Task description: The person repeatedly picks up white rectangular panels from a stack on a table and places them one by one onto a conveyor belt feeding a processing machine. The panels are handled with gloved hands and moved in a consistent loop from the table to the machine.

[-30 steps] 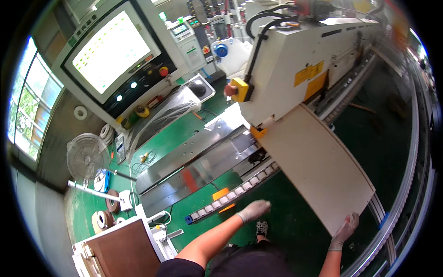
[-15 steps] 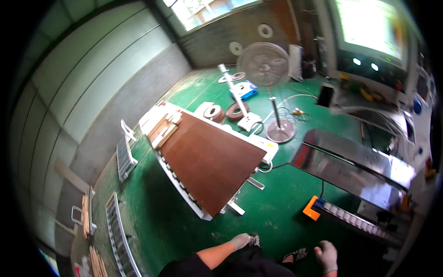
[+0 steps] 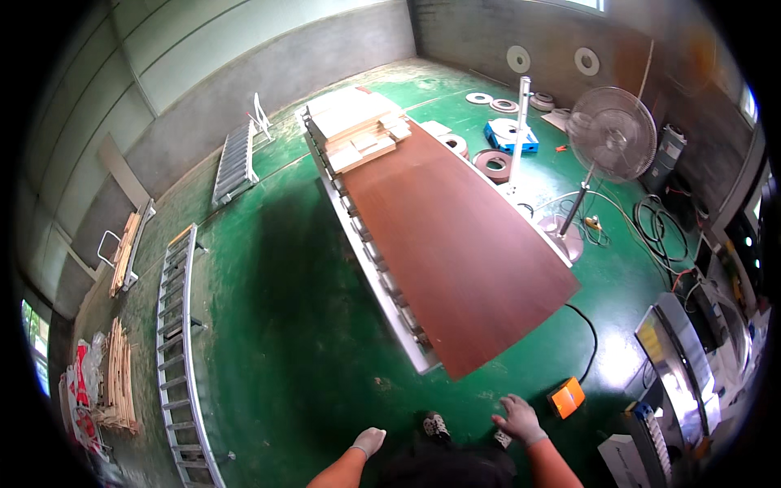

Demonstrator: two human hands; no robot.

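Gloved hands: left hand and right hand hang empty, fingers loose, above the green floor.
Change: the pale panel held a second ago is gone; view has swung from the machine.
Nearest thing: brown board on the roller counter, just ahead.
Farther: pale offcuts, probably wood; fan.

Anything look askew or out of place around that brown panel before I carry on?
The brown panel lies flat on the roller table, its near corner overhanging the end. A black cable trails across the green floor near the orange box. Both hands are empty.
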